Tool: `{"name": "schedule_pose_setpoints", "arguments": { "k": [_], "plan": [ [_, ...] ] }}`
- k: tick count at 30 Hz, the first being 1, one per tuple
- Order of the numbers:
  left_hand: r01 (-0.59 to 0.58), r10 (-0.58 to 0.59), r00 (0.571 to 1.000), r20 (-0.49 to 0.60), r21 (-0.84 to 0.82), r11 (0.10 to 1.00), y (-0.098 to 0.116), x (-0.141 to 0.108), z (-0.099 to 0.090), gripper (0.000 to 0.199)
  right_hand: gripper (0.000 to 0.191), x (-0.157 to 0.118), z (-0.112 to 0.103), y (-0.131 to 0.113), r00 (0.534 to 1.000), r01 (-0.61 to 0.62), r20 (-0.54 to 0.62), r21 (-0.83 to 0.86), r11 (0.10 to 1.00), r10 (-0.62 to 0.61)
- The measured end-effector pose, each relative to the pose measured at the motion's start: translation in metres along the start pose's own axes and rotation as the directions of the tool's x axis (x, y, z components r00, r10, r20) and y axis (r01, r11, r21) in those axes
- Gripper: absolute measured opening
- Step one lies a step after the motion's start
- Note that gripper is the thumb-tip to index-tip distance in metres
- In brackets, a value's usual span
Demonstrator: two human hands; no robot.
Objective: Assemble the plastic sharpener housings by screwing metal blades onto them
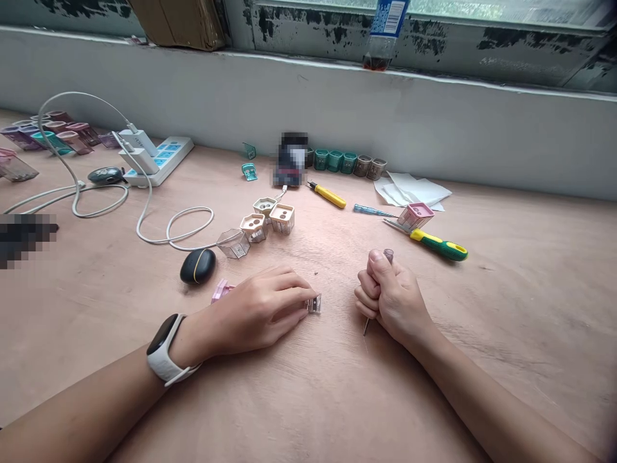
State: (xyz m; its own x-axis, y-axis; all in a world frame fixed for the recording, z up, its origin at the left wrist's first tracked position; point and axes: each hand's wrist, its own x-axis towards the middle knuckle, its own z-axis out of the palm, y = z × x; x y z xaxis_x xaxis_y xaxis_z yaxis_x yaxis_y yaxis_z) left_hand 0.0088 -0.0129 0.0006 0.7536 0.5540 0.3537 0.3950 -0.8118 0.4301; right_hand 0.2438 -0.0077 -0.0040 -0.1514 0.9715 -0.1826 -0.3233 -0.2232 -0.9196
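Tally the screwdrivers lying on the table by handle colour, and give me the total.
Yellow-handled screwdriver: 1
Yellow-and-green-handled screwdriver: 1
Blue-handled screwdriver: 1
Total: 3

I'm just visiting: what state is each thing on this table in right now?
left hand, curled over a small clear plastic box
right hand, clenched around a slim metal-tipped tool, tip poking out below
smartwatch, strapped on the left wrist, screen dark
power strip, two white chargers plugged in
yellow-handled screwdriver, lying on the table
black oval case, closed
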Motion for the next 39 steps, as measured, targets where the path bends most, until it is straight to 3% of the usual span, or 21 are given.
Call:
{"name": "schedule_pose_setpoints", "arguments": {
  "k": [11,23,26,29,33,39],
  "plan": [
    [-0.003,0.002,1.0,-0.009,-0.034,0.999,0.003,0.0,-0.001,0.027,0.067,-0.006,0.001,-0.001,0.981,-0.076,0.173,-0.085,0.993,0.09],
    [-0.004,0.004,1.0,-0.015,-0.026,1.0,0.003,0.0,-0.003,0.025,0.065,-0.011,0.002,0.002,0.935,-0.082,0.331,-0.15,0.985,0.128],
    [-0.022,0.021,1.0,-0.021,-0.023,0.999,0.005,0.0,-0.003,0.024,0.064,-0.012,0.0,0.0,0.941,-0.087,0.313,-0.13,0.988,0.125],
    [-0.031,0.031,0.999,-0.026,-0.018,0.999,0.008,0.001,-0.003,0.024,0.06,-0.011,-0.001,-0.002,0.958,-0.073,0.28,0.022,0.997,0.064],
    [-0.039,0.038,0.999,-0.028,-0.021,0.999,0.01,0.0,-0.002,0.024,0.051,-0.007,-0.005,-0.008,0.986,0.02,0.157,0.178,0.984,-0.049],
    [-0.051,0.051,0.999,0.001,-0.045,0.998,0.01,-0.001,0.001,0.023,0.023,-0.004,-0.009,-0.015,0.998,0.032,-0.055,0.27,0.962,-0.018]
  ]
}}
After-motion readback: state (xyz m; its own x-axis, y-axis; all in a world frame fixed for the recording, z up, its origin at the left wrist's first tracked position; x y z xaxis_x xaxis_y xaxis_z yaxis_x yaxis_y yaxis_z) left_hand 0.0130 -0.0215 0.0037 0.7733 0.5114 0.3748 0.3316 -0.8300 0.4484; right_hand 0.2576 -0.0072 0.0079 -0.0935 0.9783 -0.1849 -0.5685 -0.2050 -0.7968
